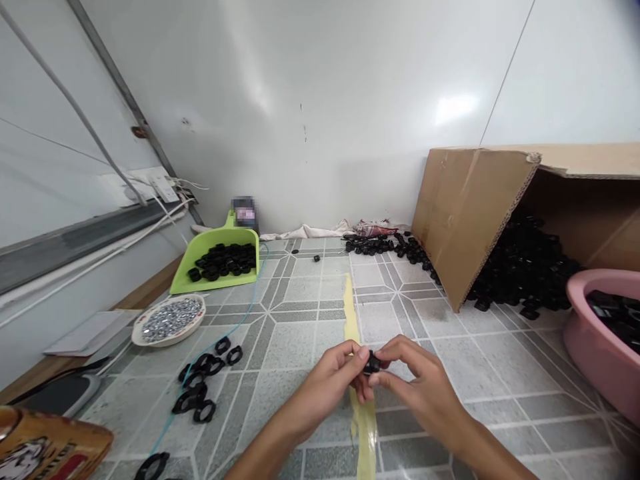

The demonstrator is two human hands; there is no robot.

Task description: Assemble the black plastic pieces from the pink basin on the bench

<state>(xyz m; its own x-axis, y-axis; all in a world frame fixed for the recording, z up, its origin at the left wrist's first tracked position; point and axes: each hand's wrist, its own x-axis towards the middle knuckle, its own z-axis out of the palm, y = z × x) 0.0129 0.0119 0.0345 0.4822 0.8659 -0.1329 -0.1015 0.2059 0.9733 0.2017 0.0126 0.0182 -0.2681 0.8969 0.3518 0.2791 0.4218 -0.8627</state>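
Observation:
Between my two hands, above the strip of yellow tape, is a small black plastic part (371,364). My left hand (345,367) is closed, with thumb and fingers pinching the part from the left. From the right, my right hand (417,373) grips it between thumb and fingertips. Fingers cover much of the part, so its full shape is hidden. Several black rings (205,373) lie loose on the tiled-pattern surface to the left of my hands. Beyond them stands a white bowl (141,339) full of small shiny metal pieces.
A green dustpan (215,288) holds black rings at the back left. On the right, an open cardboard box (460,220) spills black parts beside a pink tub (590,347). An orange-brown can (60,440) is at front left. Yellow tape (351,320) runs down the middle.

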